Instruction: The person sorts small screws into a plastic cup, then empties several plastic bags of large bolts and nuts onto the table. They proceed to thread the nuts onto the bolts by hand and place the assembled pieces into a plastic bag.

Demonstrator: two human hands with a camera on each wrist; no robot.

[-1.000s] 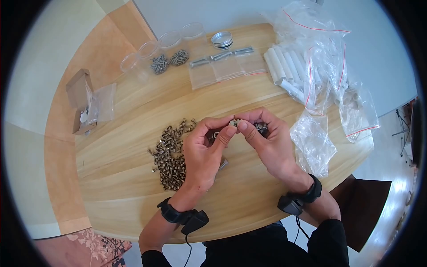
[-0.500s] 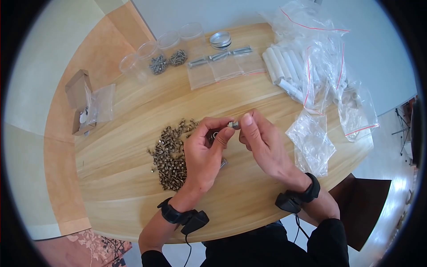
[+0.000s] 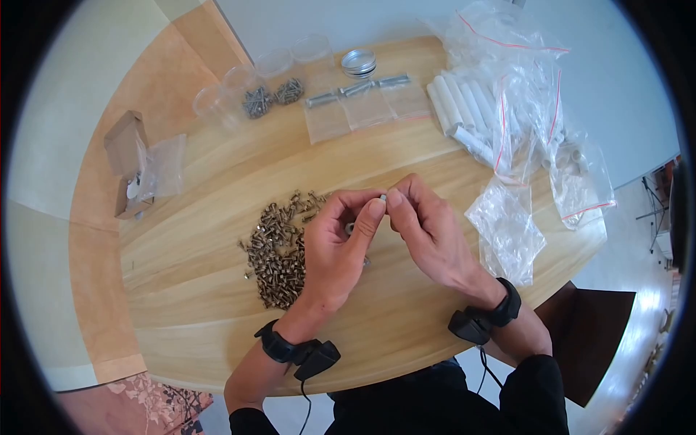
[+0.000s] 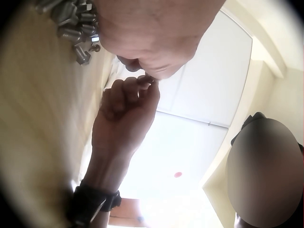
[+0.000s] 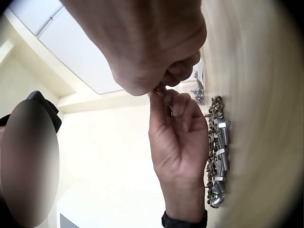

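Observation:
Fingertips of both hands meet above the table, over the near middle. My left hand (image 3: 337, 243) pinches a small metal bolt (image 3: 383, 197) between thumb and forefinger, and most of it is covered by the fingers. From the other side, my right hand (image 3: 435, 239) pinches the same bolt with thumb and curled forefinger. Behind the left thumb a pale metal ring (image 3: 350, 228) peeks out. To the left of the left hand lies a heap of small bolts (image 3: 275, 254). Larger silver hex bolts (image 5: 222, 135) lie by that heap in the right wrist view.
Clear jars (image 3: 257, 101), some with screws inside, stand at the back beside stacked metal lids (image 3: 359, 62). Bags of long bolts (image 3: 357, 88) lie near them. White tubes (image 3: 464, 105) and plastic bags (image 3: 507, 225) fill the right. An opened cardboard box (image 3: 127, 163) is at left.
The right hand turned, its thumb lifting away from the bolt half a second ago and now back against it. The left hand has kept its pinch nearly in place.

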